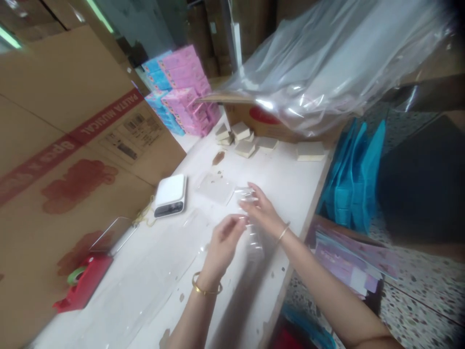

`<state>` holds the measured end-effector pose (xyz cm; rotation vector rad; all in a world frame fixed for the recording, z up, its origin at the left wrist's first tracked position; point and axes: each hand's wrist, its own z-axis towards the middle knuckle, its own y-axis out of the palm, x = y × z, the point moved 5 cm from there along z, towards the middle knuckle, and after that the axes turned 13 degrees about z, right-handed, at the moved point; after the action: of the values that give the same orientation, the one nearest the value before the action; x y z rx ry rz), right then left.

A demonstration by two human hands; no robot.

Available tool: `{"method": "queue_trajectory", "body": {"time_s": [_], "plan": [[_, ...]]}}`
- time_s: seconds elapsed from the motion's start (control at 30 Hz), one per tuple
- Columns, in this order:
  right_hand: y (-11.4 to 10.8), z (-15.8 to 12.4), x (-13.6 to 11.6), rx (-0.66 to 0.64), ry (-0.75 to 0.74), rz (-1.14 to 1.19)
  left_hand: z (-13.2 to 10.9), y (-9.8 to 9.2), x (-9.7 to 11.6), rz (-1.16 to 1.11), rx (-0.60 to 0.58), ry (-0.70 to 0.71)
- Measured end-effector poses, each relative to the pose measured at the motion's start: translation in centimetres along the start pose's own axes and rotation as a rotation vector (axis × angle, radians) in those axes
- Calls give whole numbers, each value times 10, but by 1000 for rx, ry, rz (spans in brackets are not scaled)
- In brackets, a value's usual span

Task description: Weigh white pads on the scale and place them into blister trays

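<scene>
In the head view, both hands are over the white table (286, 179). My right hand (264, 209) has its fingers closed around clear plastic packaging (255, 246), whose shiny ridges hang down toward the table edge. Whether it is a bag or a moulded piece is blurred. Just left of it, my left hand (224, 242) pinches at the packaging's near side, thumb and fingertips together. A flat clear plastic bag (215, 189) lies on the table beyond the hands.
A white scale (170, 194) stands left of the hands, near a red tape dispenser (87, 281) and a large carton (72, 135). Small pale blocks (244, 148) and stacked pink boxes (191, 97) are at the back. Blue bags (350, 189) stand beyond the right edge.
</scene>
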<state>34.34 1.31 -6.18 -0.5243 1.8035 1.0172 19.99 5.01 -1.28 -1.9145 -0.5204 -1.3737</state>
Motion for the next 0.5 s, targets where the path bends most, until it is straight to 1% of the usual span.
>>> {"method": "queue_trajectory", "body": {"time_s": [0.03,0.13,0.2,0.3,0.33,0.4,0.47,0.5], "plan": [[6,-4,1,-17,31,31,-4,5,3,-37,-22,-9],[15,-16,-1,-61,106,146,-6,11,3,-154,37,-35],[16,-23,-4,-111,134,227,-4,14,-1,-228,58,-45],[13,-27,-3,-184,205,381,-2,21,-5,-320,46,-67],[10,-27,-1,-179,244,438,-2,24,-6,-347,30,-85],[-1,-25,3,-115,331,540,0,26,-7,-396,-6,-125],[-20,-22,4,6,378,591,9,24,-6,-434,0,-125],[-32,-20,2,74,373,594,18,20,-4,-454,30,-113]]}}
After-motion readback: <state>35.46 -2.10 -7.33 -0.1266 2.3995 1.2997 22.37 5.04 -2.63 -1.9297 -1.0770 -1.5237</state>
